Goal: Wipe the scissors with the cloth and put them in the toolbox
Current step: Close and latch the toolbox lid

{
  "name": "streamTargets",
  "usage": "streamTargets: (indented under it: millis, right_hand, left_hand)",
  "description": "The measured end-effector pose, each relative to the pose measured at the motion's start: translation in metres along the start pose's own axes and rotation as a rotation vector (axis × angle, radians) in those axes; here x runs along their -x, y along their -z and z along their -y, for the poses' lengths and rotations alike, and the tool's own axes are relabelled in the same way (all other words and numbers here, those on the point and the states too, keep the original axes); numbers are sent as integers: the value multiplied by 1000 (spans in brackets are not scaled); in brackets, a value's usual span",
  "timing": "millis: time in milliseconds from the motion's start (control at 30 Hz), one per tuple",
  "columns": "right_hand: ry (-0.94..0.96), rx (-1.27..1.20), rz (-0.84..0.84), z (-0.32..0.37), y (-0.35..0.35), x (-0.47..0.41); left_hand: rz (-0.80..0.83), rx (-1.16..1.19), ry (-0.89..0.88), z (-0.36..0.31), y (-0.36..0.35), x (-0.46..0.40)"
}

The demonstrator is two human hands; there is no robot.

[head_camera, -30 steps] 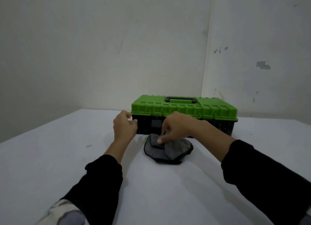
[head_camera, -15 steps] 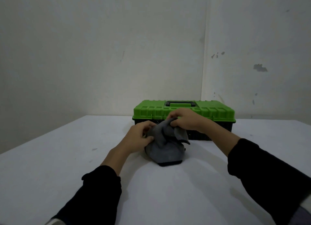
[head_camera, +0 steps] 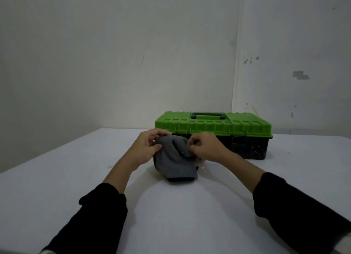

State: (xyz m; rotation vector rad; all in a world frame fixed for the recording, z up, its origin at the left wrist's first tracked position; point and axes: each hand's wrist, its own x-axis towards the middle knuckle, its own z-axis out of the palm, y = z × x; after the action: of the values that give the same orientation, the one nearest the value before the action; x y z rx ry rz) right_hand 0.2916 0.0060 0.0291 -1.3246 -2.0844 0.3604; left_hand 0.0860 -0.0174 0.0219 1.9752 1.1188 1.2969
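Observation:
A grey cloth (head_camera: 175, 163) with a dark edge is lifted partly off the white table (head_camera: 57, 177), its lower end still resting on the surface. My left hand (head_camera: 146, 149) grips the cloth's upper left part. My right hand (head_camera: 204, 149) pinches its upper right fold. Behind them stands the toolbox (head_camera: 214, 132), black with a green lid that is down and a black handle on top. The scissors are hidden; a small dark bit shows at the cloth's right edge (head_camera: 197, 167), but I cannot tell what it is.
Two pale walls meet in a corner behind the toolbox. The table's far edge runs just behind the box, and its left edge slants toward me.
Both hands have shifted left and slightly toward me with the cloth. The cloth now hangs stretched between the two hands instead of lying bunched on the table.

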Motion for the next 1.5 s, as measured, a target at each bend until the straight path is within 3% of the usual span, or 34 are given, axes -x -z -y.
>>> streamTargets:
  millis: [100,233,367,500,600,800,900,1000,1167,1267,1333,1400,1500]
  right_hand:
    - [-235,-489,71,10,-3,2]
    - [-183,-593,155,19,0,-1]
    - [-96,-528,-85,29,-7,-14]
    - [18,-270,-195,55,-3,-30]
    - [83,-68,-112,86,6,-44]
    - [74,-90,51,127,5,-73]
    - [70,-158,212,139,2,-81]
    - [86,-28,255,149,-1,-89]
    - [206,300,-48,153,-34,-110]
    - [288,337,-330,145,-62,-121]
    - [355,321,-418,138,-79,-122]
    - [368,372,-368,124,-100,-118]
    - [209,479,-36,98,-139,-102]
  left_hand:
    - [-38,-13,4,3,3,4]
    - [-91,-27,13,1,12,4]
    - [-145,-150,17,0,26,3]
    - [-193,-313,4,-2,50,4]
    - [-190,-408,-18,-5,73,6]
    - [-212,-522,-80,-8,113,7]
    - [-198,-495,-82,-3,126,6]
    - [-171,-467,-82,7,139,2]
    - [-207,-578,-107,27,150,-20]
    - [-382,-711,-178,50,142,-44]
    - [-479,-784,-199,63,135,-58]
    - [-480,-788,-161,83,132,-62]
    - [-223,-760,-91,115,127,-47]
